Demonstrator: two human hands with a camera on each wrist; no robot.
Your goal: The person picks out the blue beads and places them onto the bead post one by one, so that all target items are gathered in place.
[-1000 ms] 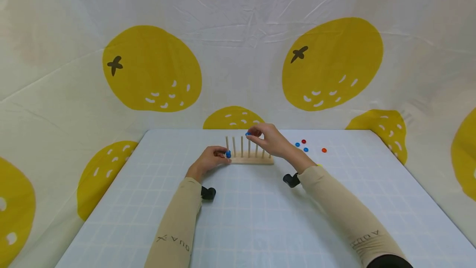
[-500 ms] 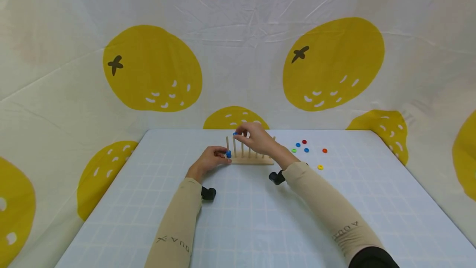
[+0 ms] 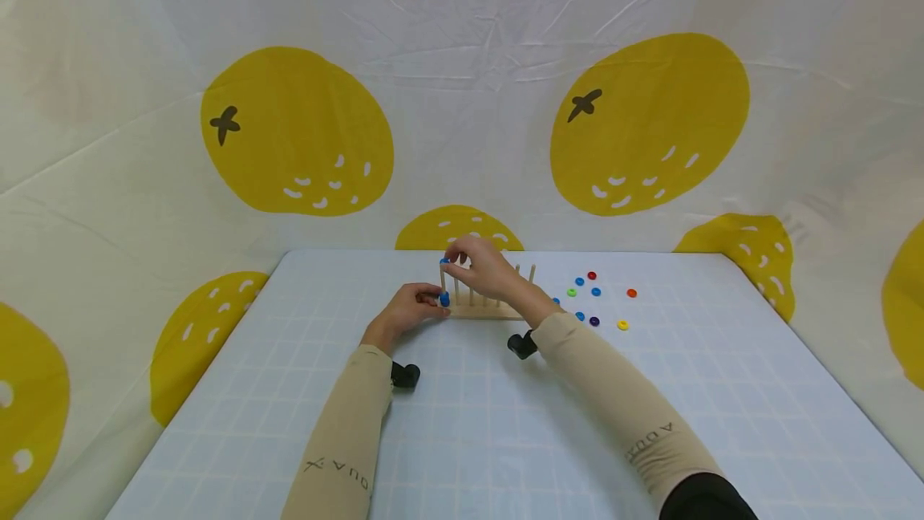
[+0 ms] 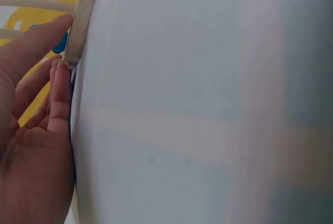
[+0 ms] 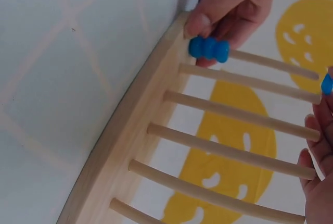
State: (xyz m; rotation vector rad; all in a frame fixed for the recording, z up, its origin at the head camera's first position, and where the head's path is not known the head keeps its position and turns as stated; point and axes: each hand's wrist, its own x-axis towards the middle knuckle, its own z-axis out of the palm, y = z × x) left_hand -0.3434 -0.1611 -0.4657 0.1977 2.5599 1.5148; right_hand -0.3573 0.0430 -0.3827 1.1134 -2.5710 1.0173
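A person in beige sleeves works with both hands at a wooden peg rack, a flat base with a row of thin upright pegs, standing toward the far edge of a pale table with a faint grid pattern. The left hand grips the left end of the base, thumb against its front side and fingertips at the end and behind. Just beside that thumb, a stack of three blue beads sits low on the leftmost peg. The right hand is raised over the rack, its thumb and fingers pinching one more blue bead at the tip of that same peg; whether the peg has entered its hole cannot be told.

To the right of the rack, loose beads lie scattered on the table: a red bead, an orange-red bead, a green bead, a yellow bead, a dark purple bead and four loose blue beads, one partly hidden by the right forearm. A small black device sits at each wrist. Behind the table hangs a white backdrop printed with large yellow fruits.
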